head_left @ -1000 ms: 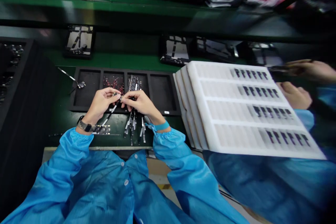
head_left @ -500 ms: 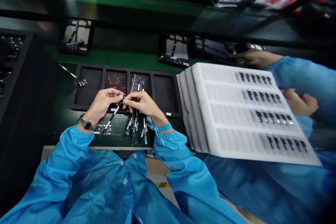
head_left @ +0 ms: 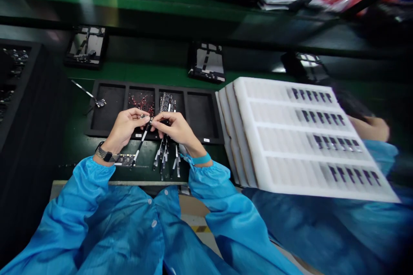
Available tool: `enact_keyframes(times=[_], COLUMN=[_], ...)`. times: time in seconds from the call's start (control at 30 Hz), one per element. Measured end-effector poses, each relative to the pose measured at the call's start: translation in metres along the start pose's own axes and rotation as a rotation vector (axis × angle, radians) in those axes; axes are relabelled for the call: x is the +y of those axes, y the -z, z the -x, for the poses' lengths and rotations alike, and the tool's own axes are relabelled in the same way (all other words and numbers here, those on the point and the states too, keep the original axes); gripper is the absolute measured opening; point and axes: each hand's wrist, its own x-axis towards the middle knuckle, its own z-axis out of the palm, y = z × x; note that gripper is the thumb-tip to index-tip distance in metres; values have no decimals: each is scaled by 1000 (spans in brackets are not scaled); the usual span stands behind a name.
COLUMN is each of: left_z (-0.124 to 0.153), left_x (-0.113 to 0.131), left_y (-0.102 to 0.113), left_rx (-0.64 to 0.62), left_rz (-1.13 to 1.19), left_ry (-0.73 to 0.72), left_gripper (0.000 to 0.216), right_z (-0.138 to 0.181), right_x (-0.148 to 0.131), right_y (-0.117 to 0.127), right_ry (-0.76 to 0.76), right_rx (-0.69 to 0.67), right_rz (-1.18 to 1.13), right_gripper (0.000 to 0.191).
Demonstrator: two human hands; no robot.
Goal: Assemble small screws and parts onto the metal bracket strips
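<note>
My left hand (head_left: 124, 126) and my right hand (head_left: 174, 126) meet over the front edge of a black compartment tray (head_left: 201, 111). Both pinch the top end of a thin black-and-white flex cable strip (head_left: 140, 142) that hangs down toward me. Below my hands, several similar strips (head_left: 166, 154) lie on the dark green mat. One tray compartment holds small red parts (head_left: 141, 101), the one beside it dark components (head_left: 167, 102). A watch is on my left wrist, a blue band on my right.
A stack of white foam trays (head_left: 274, 137) with rows of small black parts sits at the right. A co-worker's hand (head_left: 371, 128) and blue sleeve show behind it. Black fixtures (head_left: 206, 62) ride the green belt beyond. A loose cable (head_left: 88, 93) lies at the tray's left.
My hands stay together on the strip, which now hangs a bit steeper. The co-worker's arm that reached over the belt behind the foam trays has pulled back to the right.
</note>
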Motion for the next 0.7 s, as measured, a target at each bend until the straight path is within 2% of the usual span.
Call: enact_keyframes(times=[0.1, 0.27, 0.43, 0.7], left_z=[2, 1, 2, 2], left_x=[1, 0, -4, -5], left_y=[-1, 0, 0, 2], left_rx=[34, 25, 86, -36], left_rz=[26, 11, -57, 26], left_ry=[-12, -20, -97, 22], left_gripper=[38, 38, 35, 39], right_z=[-1, -1, -1, 0], right_x=[3, 6, 6, 4], right_y=[-3, -3, -3, 0], right_ry=[-1, -17, -32, -78], right_rx=[38, 8, 6, -78], right_rz=[-7, -49, -54, -143], right_gripper=[49, 48, 46, 47])
